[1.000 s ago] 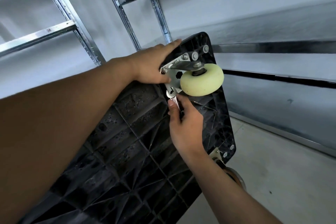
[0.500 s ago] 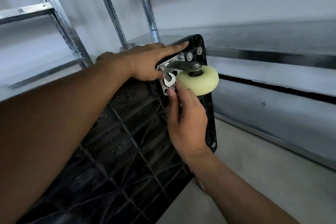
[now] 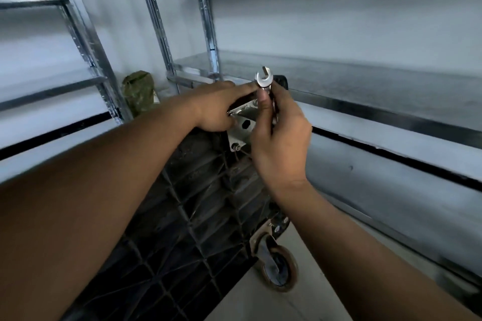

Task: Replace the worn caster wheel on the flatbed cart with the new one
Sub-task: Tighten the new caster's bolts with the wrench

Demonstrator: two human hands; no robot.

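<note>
Only one camera here — head-worn, wide-angle, pointing forward and down at the cart (image 3: 187, 229), which is tipped up with its ribbed underside facing the lens. It's close in: both forearms run in from the bottom corners, and the left hand (image 3: 216, 107) and right hand (image 3: 281, 138) meet at the cart's top edge, the wrench (image 3: 264, 81) poking just above it. Behind the cart the view faces a rack (image 3: 365, 81) and wall (image 3: 339, 21). Below the cart's right side — a caster (image 3: 277, 266) and some floor (image 3: 313, 294).
</note>
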